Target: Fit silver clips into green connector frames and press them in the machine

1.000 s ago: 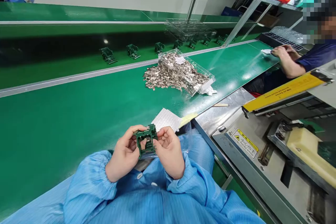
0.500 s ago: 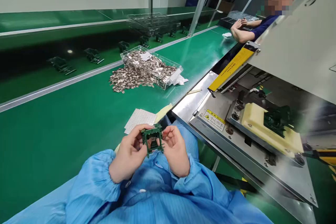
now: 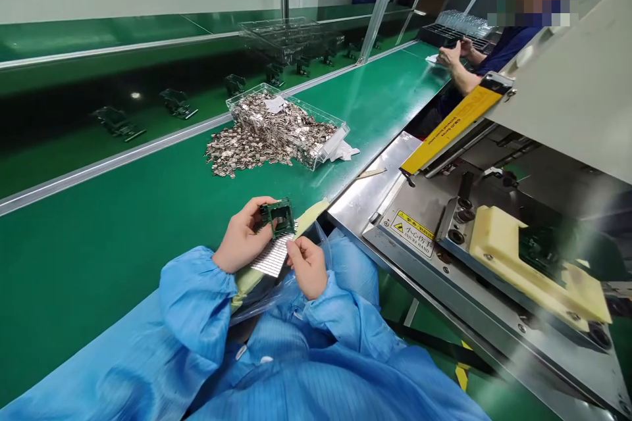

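Left hand (image 3: 241, 241) holding green frame (image 3: 268, 214), fingers closed on its left side. White lined sheet (image 3: 273, 258) on near side of frame, partly hidden by it; long axis unclear. Right hand (image 3: 310, 268) nearer sheet's right edge, sheet lying left of fingertips. Right fingers narrow; can't tell if gripping. Frame dark green, squarish, open-centred. Sheet pale, dark lines across, yellow paper (image 3: 312, 216) beneath.

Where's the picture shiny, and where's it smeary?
In the head view, light glares off the far green table, a round spot shines on the dark strip, and whitish haze smears the cream block's right part; left hand and right hand look fairly clear.
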Demonstrator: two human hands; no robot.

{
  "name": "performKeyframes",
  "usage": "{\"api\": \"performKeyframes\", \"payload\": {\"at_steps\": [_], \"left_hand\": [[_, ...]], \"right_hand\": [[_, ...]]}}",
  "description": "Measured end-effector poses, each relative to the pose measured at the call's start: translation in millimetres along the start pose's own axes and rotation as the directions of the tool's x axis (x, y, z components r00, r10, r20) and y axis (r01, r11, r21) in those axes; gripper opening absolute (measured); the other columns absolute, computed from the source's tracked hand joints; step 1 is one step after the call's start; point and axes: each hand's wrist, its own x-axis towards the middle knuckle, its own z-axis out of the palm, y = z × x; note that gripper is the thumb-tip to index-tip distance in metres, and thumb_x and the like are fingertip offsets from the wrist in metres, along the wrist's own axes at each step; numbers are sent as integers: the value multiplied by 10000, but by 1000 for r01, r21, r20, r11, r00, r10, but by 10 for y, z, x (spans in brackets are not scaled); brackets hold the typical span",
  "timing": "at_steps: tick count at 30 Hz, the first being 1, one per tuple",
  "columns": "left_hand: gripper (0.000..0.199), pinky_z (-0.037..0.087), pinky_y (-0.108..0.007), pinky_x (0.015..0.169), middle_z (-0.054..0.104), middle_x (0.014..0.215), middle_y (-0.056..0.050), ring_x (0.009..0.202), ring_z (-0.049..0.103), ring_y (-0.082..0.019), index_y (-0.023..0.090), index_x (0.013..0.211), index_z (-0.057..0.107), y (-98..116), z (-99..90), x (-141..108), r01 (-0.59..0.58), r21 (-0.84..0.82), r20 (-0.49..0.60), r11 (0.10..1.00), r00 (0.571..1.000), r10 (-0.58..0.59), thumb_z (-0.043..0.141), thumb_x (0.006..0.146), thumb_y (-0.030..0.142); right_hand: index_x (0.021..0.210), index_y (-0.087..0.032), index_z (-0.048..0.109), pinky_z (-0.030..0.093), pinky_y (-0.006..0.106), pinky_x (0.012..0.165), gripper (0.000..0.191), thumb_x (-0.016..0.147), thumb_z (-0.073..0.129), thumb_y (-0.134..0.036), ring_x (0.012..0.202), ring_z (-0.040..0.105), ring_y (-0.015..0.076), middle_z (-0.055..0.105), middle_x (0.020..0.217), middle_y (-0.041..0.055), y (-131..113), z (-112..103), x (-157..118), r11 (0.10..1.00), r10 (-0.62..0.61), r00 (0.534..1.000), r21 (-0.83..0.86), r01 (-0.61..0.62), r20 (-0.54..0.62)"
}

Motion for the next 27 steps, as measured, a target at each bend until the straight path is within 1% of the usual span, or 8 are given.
{"api": "performKeyframes", "payload": {"at_steps": [5,8,11,14,17,19,23,27], "left_hand": [[357,500,-239,750,663,950,-34,837,638,-155,184,1126,547,18,-3,-8,3,27,12,1000,1000,-3,611,776,204],[357,493,-224,725,665,944,-24,819,633,-146,187,1129,551,29,-7,-8,5,50,12,999,1000,-5,602,776,185],[348,488,-220,711,669,935,-22,799,633,-144,182,1123,560,55,-5,-13,5,97,4,995,1000,-6,599,777,188],[348,486,-219,703,672,929,-20,782,634,-141,183,1127,560,73,-2,-11,5,118,10,993,1000,-6,594,780,190],[354,486,-220,695,675,927,-19,773,635,-140,185,1128,556,74,-2,-6,1,127,14,992,1000,-3,593,776,184],[354,487,-217,703,680,940,-18,784,641,-139,189,1126,555,73,-5,-4,-6,123,12,992,1000,5,592,774,177],[346,489,-213,705,685,939,-17,794,650,-139,187,1125,553,86,-11,-2,-13,110,12,994,1000,12,591,781,191],[341,489,-216,689,690,924,-19,778,650,-140,181,1117,561,105,-14,-4,-17,111,4,994,1000,17,591,778,206]], "right_hand": [[615,-220,453,363,278,550,434,924,396,-519,559,421,141,443,579,-16,69,-73,11,971,-161,987,-177,163,23],[621,-226,453,380,302,606,399,929,374,-468,599,439,164,455,617,4,43,-112,12,934,-234,969,-261,245,73],[713,-220,522,402,309,638,319,943,362,-372,642,496,187,527,681,36,-18,-141,-29,897,-263,957,-334,288,120],[849,-199,566,420,303,634,268,954,322,-232,670,548,205,590,747,69,-75,-167,-99,799,-278,941,-497,339,194],[859,-191,568,417,286,608,251,928,332,-141,644,556,202,596,728,65,-117,-197,-139,668,-237,924,-640,379,301],[885,-191,577,418,278,611,230,906,363,-109,651,564,198,607,741,61,-133,-227,-129,623,-186,923,-687,375,336],[1005,-189,576,424,273,619,242,874,418,-62,702,612,207,657,823,76,-104,-306,-50,666,-53,954,-701,255,296],[973,-191,562,429,273,578,188,844,526,-58,610,631,204,659,702,31,-18,-364,18,714,23,967,-681,163,255]]}}
